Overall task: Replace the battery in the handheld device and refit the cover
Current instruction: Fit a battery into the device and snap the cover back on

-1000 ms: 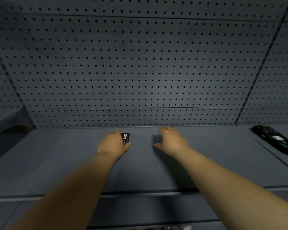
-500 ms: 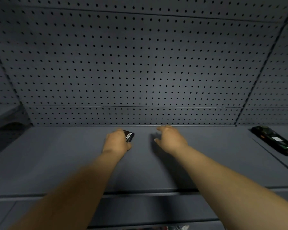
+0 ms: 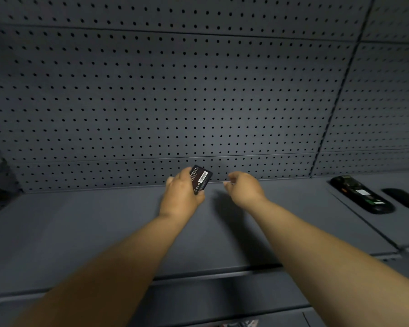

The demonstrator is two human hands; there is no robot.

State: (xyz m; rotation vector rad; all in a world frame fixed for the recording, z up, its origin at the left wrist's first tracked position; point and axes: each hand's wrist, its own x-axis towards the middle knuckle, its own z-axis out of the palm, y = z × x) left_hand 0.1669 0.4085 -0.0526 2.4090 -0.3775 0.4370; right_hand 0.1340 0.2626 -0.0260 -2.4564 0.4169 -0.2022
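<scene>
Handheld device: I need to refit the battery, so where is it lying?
The handheld device lies open on the bench at far right, beside its cover, well right of the right hand.

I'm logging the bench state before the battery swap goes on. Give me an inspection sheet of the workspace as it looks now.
Surface: dark grey bench, mostly bare.
Job's things: black battery, label up, held tilted above the bench; handheld device lies far right on a raised panel, back open; dark cover lies beside it, apart.
Clutter: something partly cut off at the bottom edge, cannot tell what.
Hands: left hand has its fingers closed on the battery; right hand is loosely open, holding nothing, apart from the battery.
Cables: nothing seen.
Surroundings: grey pegboard behind the bench, no tools hung on it.
</scene>
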